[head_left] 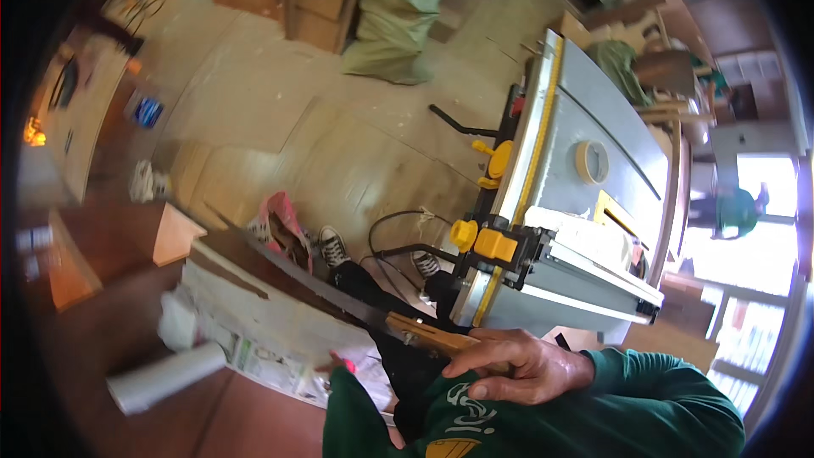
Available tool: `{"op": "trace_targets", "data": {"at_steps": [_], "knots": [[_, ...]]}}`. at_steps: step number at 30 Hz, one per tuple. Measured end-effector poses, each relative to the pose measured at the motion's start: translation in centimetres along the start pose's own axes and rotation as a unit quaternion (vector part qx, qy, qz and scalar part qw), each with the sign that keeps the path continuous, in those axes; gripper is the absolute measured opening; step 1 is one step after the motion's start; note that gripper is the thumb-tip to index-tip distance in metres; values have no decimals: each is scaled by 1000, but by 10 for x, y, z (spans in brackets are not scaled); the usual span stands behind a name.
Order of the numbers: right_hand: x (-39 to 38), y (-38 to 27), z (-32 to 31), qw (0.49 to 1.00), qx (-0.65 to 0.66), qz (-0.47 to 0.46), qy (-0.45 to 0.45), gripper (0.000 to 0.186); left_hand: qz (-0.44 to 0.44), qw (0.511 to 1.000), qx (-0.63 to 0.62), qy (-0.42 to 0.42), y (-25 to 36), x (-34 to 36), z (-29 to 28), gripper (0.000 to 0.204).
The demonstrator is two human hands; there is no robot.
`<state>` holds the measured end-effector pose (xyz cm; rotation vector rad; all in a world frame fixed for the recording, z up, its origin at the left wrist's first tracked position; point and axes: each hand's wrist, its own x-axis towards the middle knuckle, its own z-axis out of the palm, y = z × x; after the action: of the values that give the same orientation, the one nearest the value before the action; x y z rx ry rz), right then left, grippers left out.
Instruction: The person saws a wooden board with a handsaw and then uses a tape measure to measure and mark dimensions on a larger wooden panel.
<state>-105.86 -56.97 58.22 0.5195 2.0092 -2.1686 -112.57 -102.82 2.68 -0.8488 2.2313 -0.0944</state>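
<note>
My right hand (530, 369) is closed round the wooden handle of a handsaw (331, 291), in front of my body. The long dark blade runs from the handle toward the upper left and looks bent in this view. Low in the middle, my left hand (336, 362) shows only as a small blurred patch beyond the green sleeve. A small red thing shows beside it, and its fingers cannot be made out. Beneath the blade and near that hand lies a pale, paper-covered surface (271, 339).
At the right stands a grey table saw (581, 102) with yellow knobs and a tape roll (592, 162) on top. A white roll (165, 376) lies lower left. On the floor are a pink bag (287, 219), a cable and a green sack (394, 25). Another person (736, 211) is far right.
</note>
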Motion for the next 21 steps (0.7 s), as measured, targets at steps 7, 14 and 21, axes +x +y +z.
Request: {"op": "trace_targets", "data": {"at_steps": [7,14,21], "knots": [[67,-29,12,986,76,48,141,31,-13,825,-254,-504,-4,26,-92,100],[130,-63,19,956,133,52,255,31,1,823,-316,-471,14,19,-224,35],[135,-85,17,932,122,-15,341,30,-5,821,-297,-488,60,61,-268,45]]}}
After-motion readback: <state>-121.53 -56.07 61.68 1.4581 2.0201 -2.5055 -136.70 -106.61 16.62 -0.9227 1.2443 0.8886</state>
